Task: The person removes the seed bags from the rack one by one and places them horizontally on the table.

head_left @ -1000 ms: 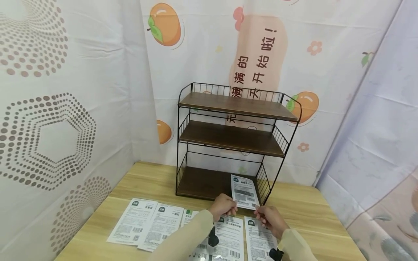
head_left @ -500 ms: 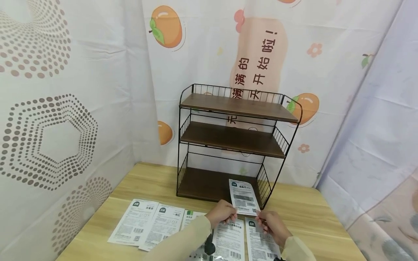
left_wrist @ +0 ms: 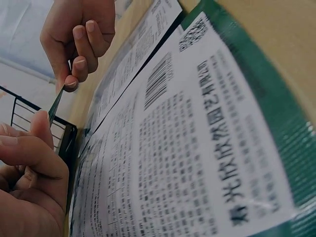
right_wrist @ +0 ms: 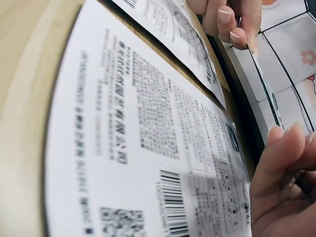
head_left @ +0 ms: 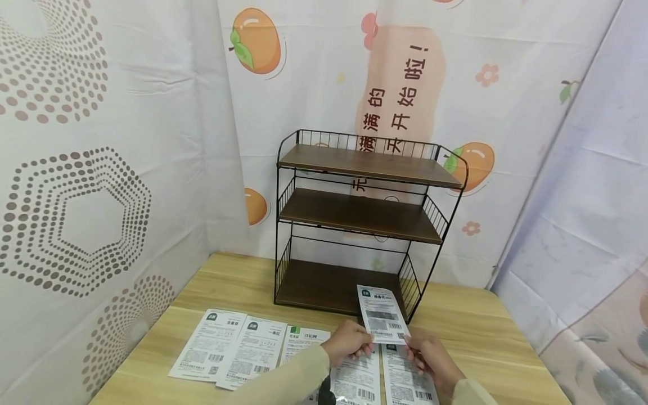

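Both hands hold one white printed seed packet (head_left: pixel 383 315) by its near corners, above the row on the table. My left hand (head_left: pixel 349 341) pinches its left corner with thumb and fingers. At the right corner, my right hand (head_left: pixel 432 357) pinches in the same way. The packet tilts, its far end in front of the rack's bottom shelf. Edge-on, the held packet (right_wrist: pixel 266 89) shows as a thin strip in the right wrist view. Beneath the hands lie more seed packets, one (head_left: pixel 356 379) below the left hand and one (head_left: pixel 407 379) below the right.
A three-tier rack (head_left: pixel 359 214) with brown shelves and black wire sides stands at the table's back. Further seed packets (head_left: pixel 207 343) lie in the row to the left, on the wooden table (head_left: pixel 486 337). Printed curtains (head_left: pixel 314 67) hang behind and at both sides.
Both hands have drawn the held packet a little nearer and slightly to the right, away from the bottom shelf. The grip at both corners stays the same.
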Demonstrator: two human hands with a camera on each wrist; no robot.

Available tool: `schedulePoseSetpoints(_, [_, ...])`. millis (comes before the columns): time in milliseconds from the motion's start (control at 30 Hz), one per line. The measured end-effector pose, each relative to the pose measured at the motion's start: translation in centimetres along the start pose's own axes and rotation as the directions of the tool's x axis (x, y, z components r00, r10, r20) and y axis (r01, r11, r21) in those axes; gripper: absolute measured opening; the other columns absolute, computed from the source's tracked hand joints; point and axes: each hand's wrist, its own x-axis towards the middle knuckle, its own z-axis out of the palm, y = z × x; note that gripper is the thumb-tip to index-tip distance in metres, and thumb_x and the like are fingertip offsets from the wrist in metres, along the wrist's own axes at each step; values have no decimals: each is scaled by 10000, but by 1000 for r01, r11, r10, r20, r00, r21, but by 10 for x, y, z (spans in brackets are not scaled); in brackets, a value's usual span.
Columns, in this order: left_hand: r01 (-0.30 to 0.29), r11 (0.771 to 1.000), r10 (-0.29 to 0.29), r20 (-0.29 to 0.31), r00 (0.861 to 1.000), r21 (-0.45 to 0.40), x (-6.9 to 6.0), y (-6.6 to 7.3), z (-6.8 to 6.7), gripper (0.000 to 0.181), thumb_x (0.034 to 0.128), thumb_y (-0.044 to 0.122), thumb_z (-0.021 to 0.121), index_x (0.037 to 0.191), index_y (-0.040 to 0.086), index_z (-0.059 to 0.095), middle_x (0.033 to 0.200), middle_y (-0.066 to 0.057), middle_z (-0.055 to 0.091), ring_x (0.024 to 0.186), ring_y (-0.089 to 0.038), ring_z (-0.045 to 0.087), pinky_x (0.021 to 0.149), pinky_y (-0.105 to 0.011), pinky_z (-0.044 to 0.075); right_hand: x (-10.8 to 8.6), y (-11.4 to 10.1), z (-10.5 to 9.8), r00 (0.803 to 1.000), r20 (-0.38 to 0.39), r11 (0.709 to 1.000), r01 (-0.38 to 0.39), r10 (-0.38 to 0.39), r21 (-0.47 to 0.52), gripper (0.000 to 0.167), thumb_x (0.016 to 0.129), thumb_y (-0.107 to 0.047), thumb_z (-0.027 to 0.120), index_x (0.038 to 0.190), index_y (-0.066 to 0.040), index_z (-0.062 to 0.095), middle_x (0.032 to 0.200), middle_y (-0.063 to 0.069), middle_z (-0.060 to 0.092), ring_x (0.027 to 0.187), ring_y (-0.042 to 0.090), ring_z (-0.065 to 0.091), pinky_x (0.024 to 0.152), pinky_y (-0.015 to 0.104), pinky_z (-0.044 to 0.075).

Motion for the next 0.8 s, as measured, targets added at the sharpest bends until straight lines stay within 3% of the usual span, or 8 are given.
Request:
schedulePoseSetpoints(333, [15,999,-14,28,1000,-37,-12,0,9,180,992,83,629,900,-32,733,650,6,618,468,-27,398,426,-147,320,-19,0,-4,999,27,999,-31,30,30,260,1039,-198,562,902,14,623,713,5,564,523,59,355,445,197,365])
schedulePoseSetpoints(567, [-14,999,16,46,999,-29,-19,-1,18,218,988,89,632,832,-41,713,607,18,595,460,-27,377,417,-153,301,-30,3,-10,998,62,999,-20,17,38,278,1050,-188,550,843,-13,612,716,3,577,516,57,362,458,202,358])
schedulePoseSetpoints(800, [23,999,-21,54,998,-37,-29,-5,25,230,992,94,647,815,-31,722,594,12,598,444,-30,364,403,-155,285,-40,9,-14,994,106,997,-9,2,72,242,1050,-151,538,867,-12,614,756,3,592,526,43,396,458,198,374])
